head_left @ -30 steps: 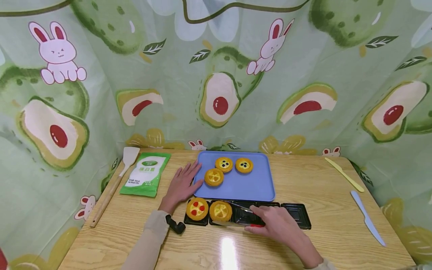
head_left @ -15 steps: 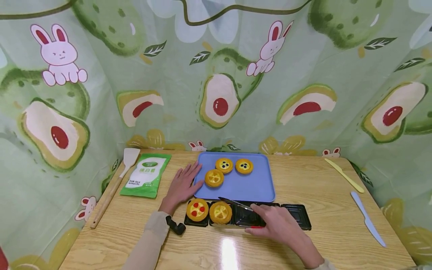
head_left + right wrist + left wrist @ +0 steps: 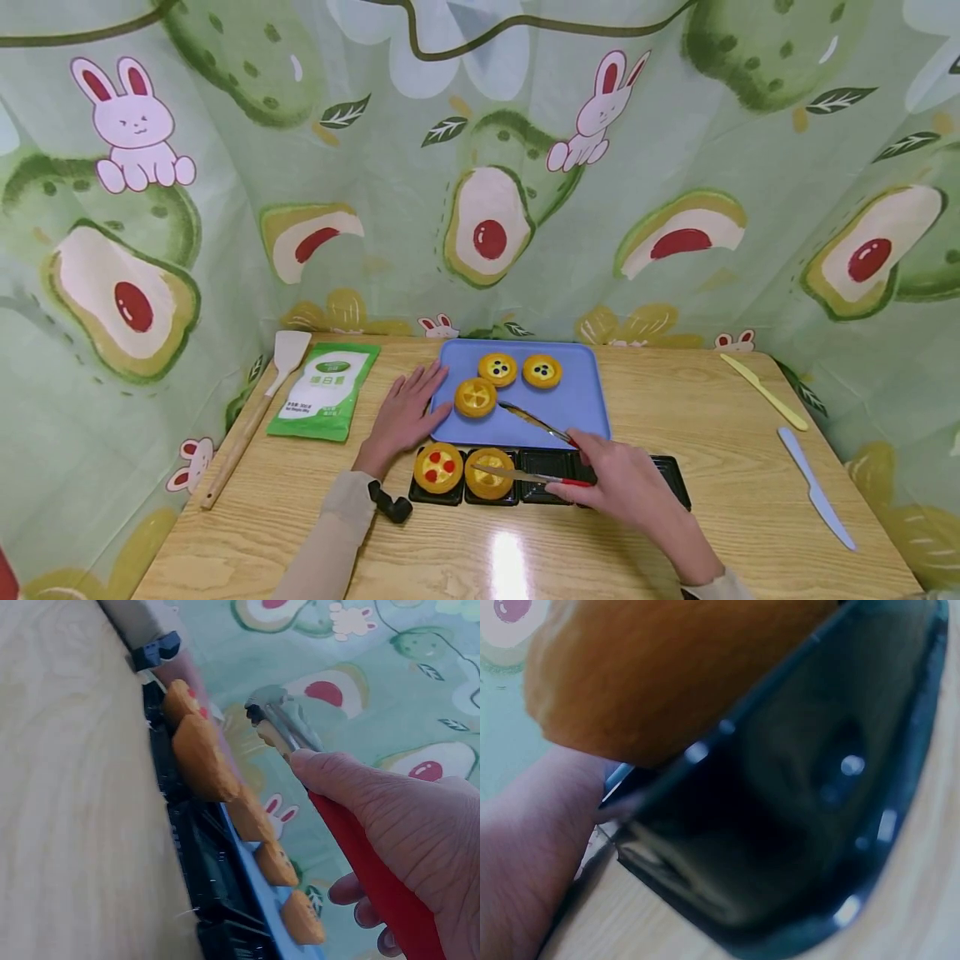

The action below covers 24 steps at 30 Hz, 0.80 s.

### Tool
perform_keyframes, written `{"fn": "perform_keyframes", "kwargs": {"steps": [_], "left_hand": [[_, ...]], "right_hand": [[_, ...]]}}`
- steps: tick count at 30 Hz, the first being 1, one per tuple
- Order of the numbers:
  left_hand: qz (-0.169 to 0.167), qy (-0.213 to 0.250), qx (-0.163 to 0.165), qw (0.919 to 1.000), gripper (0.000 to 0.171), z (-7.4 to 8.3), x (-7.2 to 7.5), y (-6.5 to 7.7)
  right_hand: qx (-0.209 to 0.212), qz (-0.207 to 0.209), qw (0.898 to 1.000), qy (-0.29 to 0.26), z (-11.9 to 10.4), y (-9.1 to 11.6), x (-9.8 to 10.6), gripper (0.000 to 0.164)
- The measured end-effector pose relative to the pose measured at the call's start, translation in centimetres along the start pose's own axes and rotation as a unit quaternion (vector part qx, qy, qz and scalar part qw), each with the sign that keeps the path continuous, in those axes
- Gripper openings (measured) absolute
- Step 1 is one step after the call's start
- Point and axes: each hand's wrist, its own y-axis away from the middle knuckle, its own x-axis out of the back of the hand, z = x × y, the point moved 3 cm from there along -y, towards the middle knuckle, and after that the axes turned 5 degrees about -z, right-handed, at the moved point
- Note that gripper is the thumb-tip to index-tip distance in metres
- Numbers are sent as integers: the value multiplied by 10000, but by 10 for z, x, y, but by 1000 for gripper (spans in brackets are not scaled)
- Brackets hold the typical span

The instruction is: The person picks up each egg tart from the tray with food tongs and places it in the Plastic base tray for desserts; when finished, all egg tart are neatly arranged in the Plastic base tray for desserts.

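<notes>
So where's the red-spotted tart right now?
In the head view, the red-spotted tart sits left of centre in the leftmost black tray, with another tart to its right and the blue tray beyond.

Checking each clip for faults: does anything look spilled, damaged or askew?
Nothing stands out. Two tarts lie face up in black boxes, three more tarts on the blue tray; the right hand holds the tongs, and no spill or damage shows.
</notes>
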Motion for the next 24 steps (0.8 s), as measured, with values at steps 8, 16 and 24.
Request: {"fn": "perform_keyframes", "kwargs": {"steps": [8,16,24], "left_hand": [[88,7,0,10000,72,-1,-2,2],[-128,33,147,9998,73,-1,-4,4],[-59,9,56,10000,73,-1,-1,1]], "right_hand": [[190,655,9976,-118,7,-14,18,59],[84,1159,9932,-3,23,-31,35,73],[-243,1331,9907,129,34,-40,42,70]]}}
